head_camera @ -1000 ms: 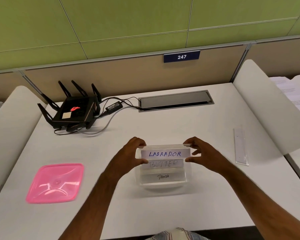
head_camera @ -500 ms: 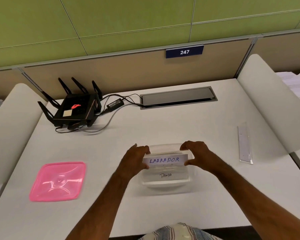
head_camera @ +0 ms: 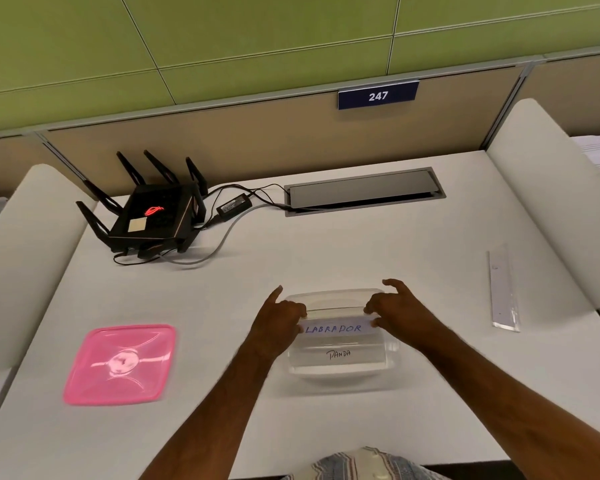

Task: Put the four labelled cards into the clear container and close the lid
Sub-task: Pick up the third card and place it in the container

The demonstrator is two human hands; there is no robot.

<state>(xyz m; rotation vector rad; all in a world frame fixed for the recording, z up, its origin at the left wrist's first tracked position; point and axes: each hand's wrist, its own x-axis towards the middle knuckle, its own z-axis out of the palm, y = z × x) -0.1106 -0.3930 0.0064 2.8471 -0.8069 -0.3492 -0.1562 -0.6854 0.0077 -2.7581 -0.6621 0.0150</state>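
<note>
Holding the LABRADOR card [head_camera: 336, 329] by its two ends, left hand [head_camera: 278, 320] and right hand [head_camera: 397, 308] pinched on it, low inside the clear container [head_camera: 343, 370]. PANDA card [head_camera: 338, 355] already inside, nearer the body. Other cards hard to see. Pink lid [head_camera: 120, 364] off, well left of the container. Closing not done yet.
</note>
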